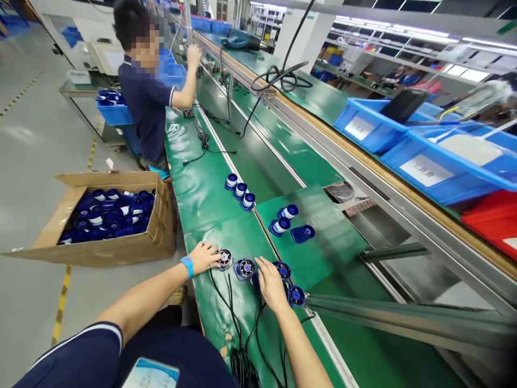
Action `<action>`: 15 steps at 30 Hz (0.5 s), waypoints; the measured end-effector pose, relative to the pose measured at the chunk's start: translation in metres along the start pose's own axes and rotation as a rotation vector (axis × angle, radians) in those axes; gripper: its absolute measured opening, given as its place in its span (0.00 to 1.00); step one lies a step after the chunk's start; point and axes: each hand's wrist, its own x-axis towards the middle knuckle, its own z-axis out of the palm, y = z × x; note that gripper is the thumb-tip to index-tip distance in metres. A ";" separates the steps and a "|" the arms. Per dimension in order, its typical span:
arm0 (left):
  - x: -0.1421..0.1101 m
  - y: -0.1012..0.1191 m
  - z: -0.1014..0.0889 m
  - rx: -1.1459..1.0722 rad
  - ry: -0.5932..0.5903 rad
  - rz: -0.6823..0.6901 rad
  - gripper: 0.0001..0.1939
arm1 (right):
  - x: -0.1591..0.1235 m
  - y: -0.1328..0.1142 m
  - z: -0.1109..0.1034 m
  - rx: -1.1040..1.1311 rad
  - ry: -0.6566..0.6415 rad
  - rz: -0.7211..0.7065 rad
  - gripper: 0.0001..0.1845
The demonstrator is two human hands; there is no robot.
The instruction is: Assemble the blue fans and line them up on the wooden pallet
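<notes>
My left hand (204,257) is at the near table edge, its fingers closed against the side of a blue round pump-like housing (224,259) with a dark ring on top and a black cable. Just right of it stands a second such housing (245,268). My right hand (271,284) lies between that one and more housings (298,295) by the metal rail, its fingers stretched out. What lies beneath its palm is partly hidden. Black cables (238,328) run from the housings toward a coil near my body.
Several blue parts with white labels (280,226) stand farther up the green table (202,199). An open cardboard box (161,231) of blue parts is on the left. A co-worker (143,102) stands beyond it. Blue bins (420,172) line the raised shelf on the right.
</notes>
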 end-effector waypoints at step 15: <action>-0.001 0.002 -0.004 -0.035 0.048 -0.044 0.21 | -0.004 0.023 0.011 -0.159 -0.084 -0.147 0.40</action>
